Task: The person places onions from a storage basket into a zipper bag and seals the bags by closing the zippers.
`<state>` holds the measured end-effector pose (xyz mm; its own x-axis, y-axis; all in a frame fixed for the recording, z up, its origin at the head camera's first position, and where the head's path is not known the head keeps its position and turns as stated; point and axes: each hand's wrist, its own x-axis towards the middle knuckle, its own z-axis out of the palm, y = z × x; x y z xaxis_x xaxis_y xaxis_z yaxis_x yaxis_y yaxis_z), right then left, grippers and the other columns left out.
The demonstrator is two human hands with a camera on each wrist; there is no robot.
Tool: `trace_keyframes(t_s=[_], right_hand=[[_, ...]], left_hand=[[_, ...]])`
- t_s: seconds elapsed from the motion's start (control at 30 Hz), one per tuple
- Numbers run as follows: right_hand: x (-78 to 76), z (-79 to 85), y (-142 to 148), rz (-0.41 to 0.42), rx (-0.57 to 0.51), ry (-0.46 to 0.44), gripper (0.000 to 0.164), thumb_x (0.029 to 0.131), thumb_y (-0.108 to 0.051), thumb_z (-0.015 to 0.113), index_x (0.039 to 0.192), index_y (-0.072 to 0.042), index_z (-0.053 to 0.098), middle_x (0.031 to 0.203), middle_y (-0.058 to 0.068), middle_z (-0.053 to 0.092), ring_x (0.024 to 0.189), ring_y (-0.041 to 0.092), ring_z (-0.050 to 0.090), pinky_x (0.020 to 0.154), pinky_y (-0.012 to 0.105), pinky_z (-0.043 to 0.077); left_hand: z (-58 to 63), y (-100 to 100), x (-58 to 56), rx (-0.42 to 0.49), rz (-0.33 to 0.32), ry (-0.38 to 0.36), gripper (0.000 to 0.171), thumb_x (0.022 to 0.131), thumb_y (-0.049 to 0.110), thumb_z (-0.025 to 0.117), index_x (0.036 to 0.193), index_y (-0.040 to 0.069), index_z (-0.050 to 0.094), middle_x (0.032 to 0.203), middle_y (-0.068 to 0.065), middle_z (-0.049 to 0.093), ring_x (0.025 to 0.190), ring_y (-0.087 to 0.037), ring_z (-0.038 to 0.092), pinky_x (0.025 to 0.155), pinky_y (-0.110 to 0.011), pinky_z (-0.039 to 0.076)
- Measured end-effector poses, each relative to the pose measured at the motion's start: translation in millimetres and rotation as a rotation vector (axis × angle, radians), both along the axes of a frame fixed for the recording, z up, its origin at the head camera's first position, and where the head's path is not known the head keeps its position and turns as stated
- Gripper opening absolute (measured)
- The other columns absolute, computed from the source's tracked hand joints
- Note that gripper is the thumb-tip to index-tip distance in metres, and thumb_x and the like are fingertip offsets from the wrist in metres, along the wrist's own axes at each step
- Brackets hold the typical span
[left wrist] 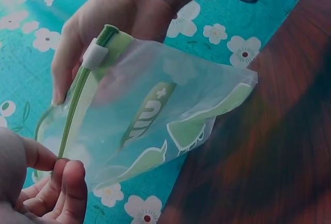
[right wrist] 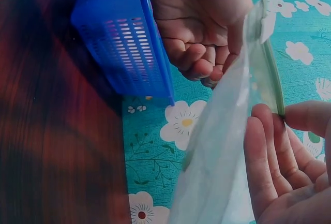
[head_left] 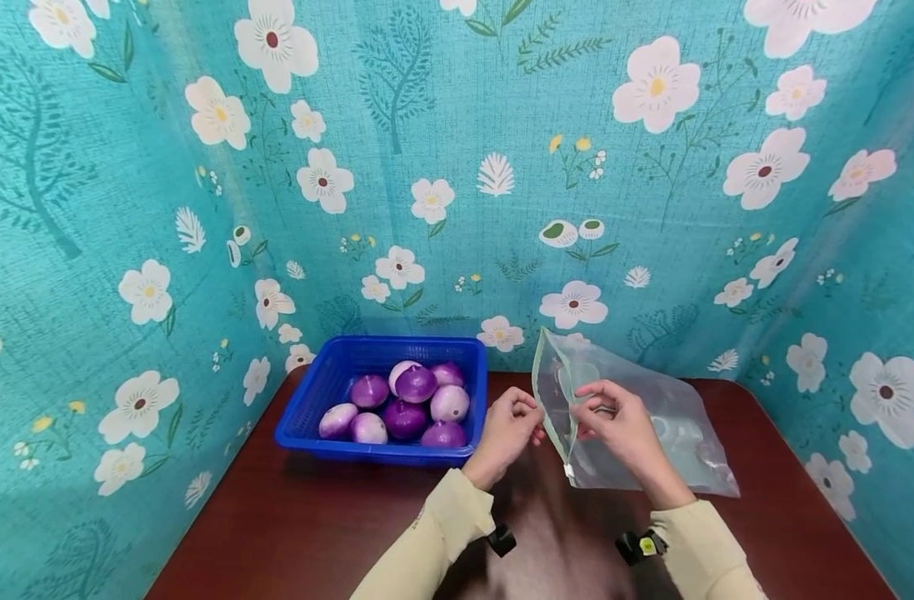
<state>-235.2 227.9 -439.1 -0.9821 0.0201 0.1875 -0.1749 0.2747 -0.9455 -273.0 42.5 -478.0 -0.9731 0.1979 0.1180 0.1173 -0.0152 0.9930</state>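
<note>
A clear zip-lock bag [head_left: 685, 417] with a green-edged mouth stands over the table, its mouth parted and facing left. My left hand [head_left: 507, 433] pinches the near-left rim of the mouth between thumb and fingers. Opposite it, my right hand [head_left: 623, 427] pinches the other rim, with the bag's body stretching away to the right behind it. A white slider [left wrist: 95, 54] sits at one end of the green zip strip [left wrist: 72, 110]. Green printing shows on the bag in the left wrist view. Nothing can be seen inside the bag.
Left of the hands stands a blue plastic basket [head_left: 385, 452] holding several purple-and-white onions [head_left: 406, 419]. The dark red-brown table [head_left: 277, 533] carries everything. Teal floral cloth [head_left: 457, 133] surrounds the table at the back and sides.
</note>
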Motion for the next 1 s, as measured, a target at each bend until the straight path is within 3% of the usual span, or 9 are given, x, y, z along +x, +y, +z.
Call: trace_keyframes(t_s=[0.13,0.3,0.47,0.63,1.0], right_hand=[[1.4,0.3,3,-0.019,-0.017,0.014,0.03,0.095,-0.004,0.073,0.119,0.009,0.063,0.088,0.021,0.074,0.061,0.019,0.072,0.063,0.032,0.063],[4.5,5.2,12,-0.099,0.044,0.031,0.028,0.095,-0.009,0.075,0.116,0.007,0.066,0.089,0.018,0.075,0.064,0.015,0.074,0.065,0.027,0.062],[10.3,15.4,26,-0.196,0.101,0.017,0.029,0.097,-0.017,0.074,0.117,0.003,0.067,0.092,0.017,0.076,0.07,0.013,0.076,0.07,0.018,0.06],[17.1,22.0,36,-0.268,0.16,-0.021,0.031,0.098,-0.021,0.074,0.119,0.0,0.068,0.091,0.013,0.078,0.07,0.01,0.076,0.071,0.011,0.055],[17.8,16.9,35,-0.283,0.196,-0.047,0.028,0.097,-0.015,0.072,0.12,0.002,0.068,0.089,0.013,0.078,0.068,0.01,0.076,0.069,0.015,0.058]], left_hand=[[-3.7,-1,-1.2,-0.032,0.003,0.012,0.008,0.092,0.002,0.068,0.096,0.003,0.061,0.073,-0.007,0.071,0.064,-0.035,0.072,0.056,-0.029,0.06],[-6.7,-6,-2.4,-0.102,0.055,0.038,0.01,0.089,-0.002,0.066,0.092,0.006,0.06,0.075,-0.015,0.073,0.061,-0.032,0.073,0.056,-0.039,0.062],[-1.4,-13,-1.1,-0.139,0.101,0.059,0.009,0.089,-0.001,0.065,0.09,0.006,0.059,0.079,-0.023,0.074,0.063,-0.036,0.073,0.052,-0.029,0.059],[0.3,-20,0.7,-0.166,0.135,0.085,0.009,0.087,-0.002,0.065,0.088,0.005,0.059,0.074,-0.02,0.073,0.058,-0.031,0.072,0.049,-0.025,0.056],[-2.0,-27,5.1,-0.2,0.118,0.088,0.009,0.087,-0.001,0.065,0.088,0.006,0.06,0.075,-0.023,0.073,0.056,-0.029,0.071,0.047,-0.024,0.055]])
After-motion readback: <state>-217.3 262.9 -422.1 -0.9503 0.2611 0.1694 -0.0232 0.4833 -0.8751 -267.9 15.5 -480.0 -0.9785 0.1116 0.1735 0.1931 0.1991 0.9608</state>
